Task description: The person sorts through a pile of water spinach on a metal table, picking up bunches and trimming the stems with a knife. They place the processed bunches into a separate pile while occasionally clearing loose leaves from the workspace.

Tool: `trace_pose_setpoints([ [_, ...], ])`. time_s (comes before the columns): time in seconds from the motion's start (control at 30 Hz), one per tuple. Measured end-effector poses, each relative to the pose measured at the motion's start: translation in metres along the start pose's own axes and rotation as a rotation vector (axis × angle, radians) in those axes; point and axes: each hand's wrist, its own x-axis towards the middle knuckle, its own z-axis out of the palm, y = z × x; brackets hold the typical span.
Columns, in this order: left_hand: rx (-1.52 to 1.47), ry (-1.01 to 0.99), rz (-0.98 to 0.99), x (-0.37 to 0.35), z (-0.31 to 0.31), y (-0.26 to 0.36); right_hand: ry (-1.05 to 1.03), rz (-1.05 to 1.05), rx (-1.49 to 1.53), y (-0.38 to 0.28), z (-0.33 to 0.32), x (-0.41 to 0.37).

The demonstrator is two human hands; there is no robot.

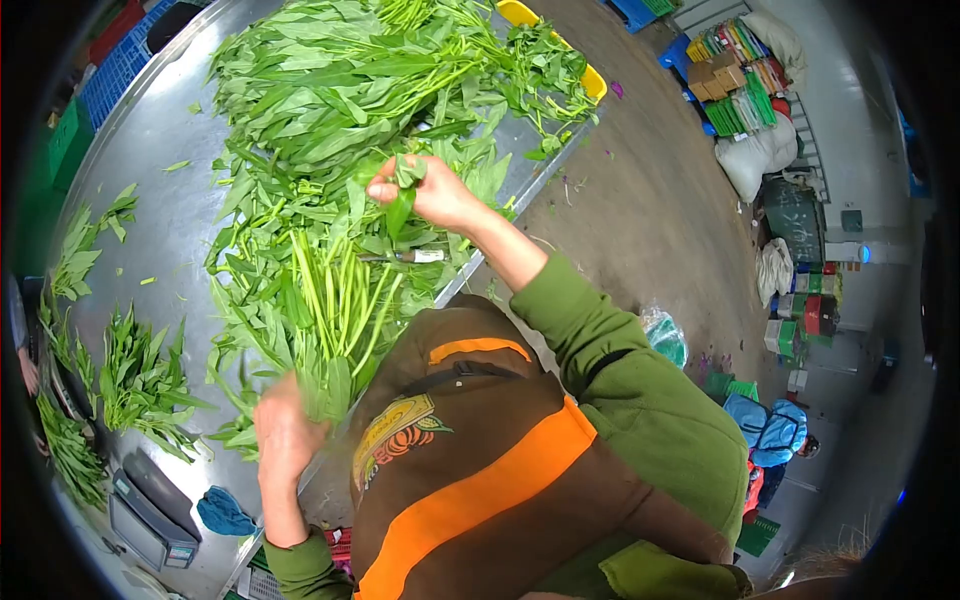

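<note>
My right hand (430, 190) is closed in a pinch on a few water spinach leaves (400, 212), held above the greens. Smeared by motion, my left hand (287, 425) is at the leafy end of a bunch of water spinach (335, 300); whether its fingers grip the bunch cannot be made out. The bunch's pale stems point away from me. Between my hands, a knife with a light handle (428, 256) lies among the leaves. A large heap of water spinach (330, 90) covers the far part of the metal table (150, 260).
Smaller bunches (145, 380) lie to the left, near a grey scale (150, 520) and a blue cloth (226, 512). A yellow crate (592, 82) stands at the table's far right. Another person's hand (28, 372) shows at the left edge. Stacked crates (735, 105) and sacks are across the floor.
</note>
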Motion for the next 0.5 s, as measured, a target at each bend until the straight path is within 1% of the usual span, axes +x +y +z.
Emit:
trace_pose_setpoints([
  [0.07, 0.240, 0.035, 0.048, 0.010, -0.018, 0.007, -0.148, -0.167, 0.087, -0.038, 0.015, -0.019],
  [0.1, 0.404, 0.034, 0.100, 0.013, -0.021, 0.002, -0.126, -0.416, -0.150, -0.054, 0.025, -0.024],
  [0.13, 0.407, 0.034, 0.107, 0.018, -0.025, 0.001, -0.101, -0.660, -0.392, -0.066, 0.037, -0.027],
  [0.2, 0.633, 0.100, 0.177, 0.031, -0.034, 0.001, -0.186, -0.696, -0.720, -0.078, 0.057, -0.041],
  [0.23, 0.708, 0.113, 0.185, 0.035, -0.037, -0.002, -0.275, -0.712, -0.782, -0.061, 0.067, -0.039],
  [0.27, 0.717, 0.120, 0.193, 0.039, -0.040, -0.007, -0.262, -0.718, -0.784, -0.045, 0.071, -0.038],
  [0.33, 0.886, 0.214, 0.209, 0.046, -0.043, -0.023, -0.296, -0.594, -0.595, -0.021, 0.076, -0.035],
  [0.37, 0.929, 0.226, 0.201, 0.047, -0.042, -0.035, -0.247, -0.573, -0.537, -0.009, 0.075, -0.032],
  [0.4, 0.929, 0.228, 0.190, 0.047, -0.044, -0.042, -0.256, -0.578, -0.534, -0.005, 0.074, -0.032],
  [0.47, 0.961, 0.277, 0.248, 0.049, -0.046, -0.053, -0.145, -0.510, -0.432, 0.004, 0.068, -0.034],
  [0.5, 0.954, 0.277, 0.250, 0.049, -0.045, -0.060, -0.117, -0.483, -0.458, 0.010, 0.061, -0.032],
])
